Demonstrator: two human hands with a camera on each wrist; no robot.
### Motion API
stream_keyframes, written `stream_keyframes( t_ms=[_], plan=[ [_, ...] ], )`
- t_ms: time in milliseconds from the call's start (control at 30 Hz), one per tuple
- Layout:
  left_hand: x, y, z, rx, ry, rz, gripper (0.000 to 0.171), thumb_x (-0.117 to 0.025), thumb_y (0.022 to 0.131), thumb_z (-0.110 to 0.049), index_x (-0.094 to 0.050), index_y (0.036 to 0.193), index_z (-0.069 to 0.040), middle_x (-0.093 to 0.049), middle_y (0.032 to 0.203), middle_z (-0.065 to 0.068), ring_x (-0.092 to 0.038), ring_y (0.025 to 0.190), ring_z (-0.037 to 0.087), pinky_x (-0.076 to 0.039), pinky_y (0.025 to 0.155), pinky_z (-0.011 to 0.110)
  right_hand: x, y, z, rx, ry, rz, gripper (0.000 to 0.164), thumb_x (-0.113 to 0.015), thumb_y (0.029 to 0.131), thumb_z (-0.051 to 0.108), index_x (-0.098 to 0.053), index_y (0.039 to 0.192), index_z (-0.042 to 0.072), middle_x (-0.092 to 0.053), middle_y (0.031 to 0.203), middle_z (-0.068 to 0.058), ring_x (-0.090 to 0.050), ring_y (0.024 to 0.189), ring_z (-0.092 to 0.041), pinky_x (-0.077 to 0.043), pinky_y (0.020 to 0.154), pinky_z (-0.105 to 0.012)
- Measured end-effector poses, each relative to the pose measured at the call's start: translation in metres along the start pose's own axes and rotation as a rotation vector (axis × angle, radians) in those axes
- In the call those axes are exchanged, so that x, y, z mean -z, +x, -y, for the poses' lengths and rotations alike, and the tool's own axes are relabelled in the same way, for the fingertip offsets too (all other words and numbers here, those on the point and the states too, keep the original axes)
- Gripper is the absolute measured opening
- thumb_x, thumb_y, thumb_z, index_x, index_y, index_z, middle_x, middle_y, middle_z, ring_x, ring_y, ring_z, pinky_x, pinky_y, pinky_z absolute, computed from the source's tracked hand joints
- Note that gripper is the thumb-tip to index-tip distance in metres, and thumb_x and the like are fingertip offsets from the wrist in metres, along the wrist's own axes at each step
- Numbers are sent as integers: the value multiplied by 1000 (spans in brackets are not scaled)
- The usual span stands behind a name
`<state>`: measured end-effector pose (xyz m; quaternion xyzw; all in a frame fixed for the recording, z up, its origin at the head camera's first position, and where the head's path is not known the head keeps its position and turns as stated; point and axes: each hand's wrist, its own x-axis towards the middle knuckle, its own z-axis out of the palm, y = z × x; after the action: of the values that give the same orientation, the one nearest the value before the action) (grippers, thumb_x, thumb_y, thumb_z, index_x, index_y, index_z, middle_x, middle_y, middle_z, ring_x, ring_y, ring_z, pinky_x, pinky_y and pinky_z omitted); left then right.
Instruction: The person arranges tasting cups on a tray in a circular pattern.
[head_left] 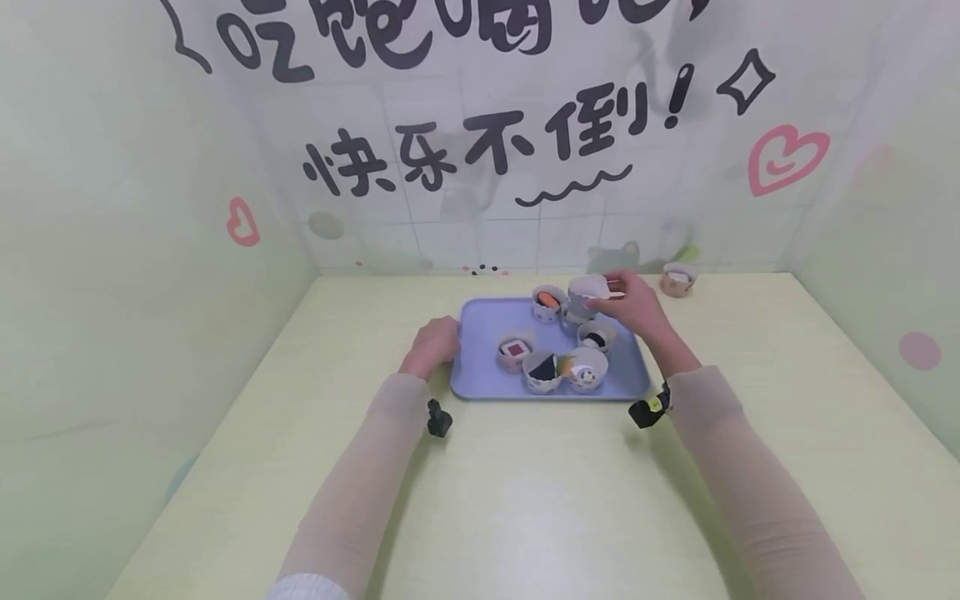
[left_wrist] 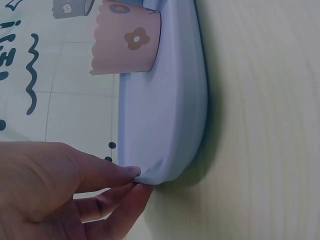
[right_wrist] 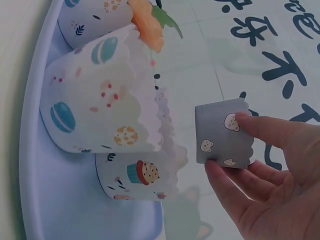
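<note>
My left hand (head_left: pixel 435 343) pinches the left rim of a blue tray (head_left: pixel 480 321) between thumb and fingers. In the right wrist view, my right hand (right_wrist: pixel 270 175) holds a grey paper baking cup (right_wrist: pixel 222 132) printed with bear faces. It is raised over the tray's back right part, above another cup (head_left: pixel 572 320). Several paper cups stand on the tray: one with an orange piece (head_left: pixel 550 300), one with a black-banded white piece (head_left: pixel 595 340), a pink one (left_wrist: pixel 127 40) with a red-and-white square piece, and one with a black triangle (head_left: pixel 543 367). What the held cup contains is hidden.
A white-lined cup (head_left: pixel 588 377) stands at the tray's front right, beside an orange and green piece (head_left: pixel 565 365). Off the tray, a pink cup (head_left: pixel 677 283) stands at the table's back right. Walls (head_left: pixel 450 242) border the pale table (head_left: pixel 517 483) at the back and sides.
</note>
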<state>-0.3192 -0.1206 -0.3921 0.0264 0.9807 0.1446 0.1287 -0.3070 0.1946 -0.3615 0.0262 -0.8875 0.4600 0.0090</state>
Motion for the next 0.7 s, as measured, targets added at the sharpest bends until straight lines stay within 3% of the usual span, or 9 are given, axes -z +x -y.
stream_keyframes(
  t_ms=[133,367,700],
  plan=[
    [0,-1,0,1,-5,2,19,-51,96,-1,-66,108,-1,-58,84,9,-55,74,20,-47,64,26,-8,1,5,-4,12,27,66,-69,92,22,-39,145,-4,-47,146,-27,-47,136,-40,-44,110,-51],
    [-1,1,1,-3,26,-11,13,-51,95,-1,-64,96,-4,-55,79,7,-53,72,19,-44,60,25,-21,6,16,17,5,86,67,-70,92,21,-38,148,2,-45,148,-26,-46,137,-40,-45,109,-52],
    [-4,4,1,-3,1,-11,14,-51,94,1,-65,96,-3,-57,80,8,-54,72,19,-46,61,25,-45,11,35,-4,-19,112,66,-73,89,23,-42,143,0,-50,143,-24,-50,131,-39,-46,107,-52]
  ],
)
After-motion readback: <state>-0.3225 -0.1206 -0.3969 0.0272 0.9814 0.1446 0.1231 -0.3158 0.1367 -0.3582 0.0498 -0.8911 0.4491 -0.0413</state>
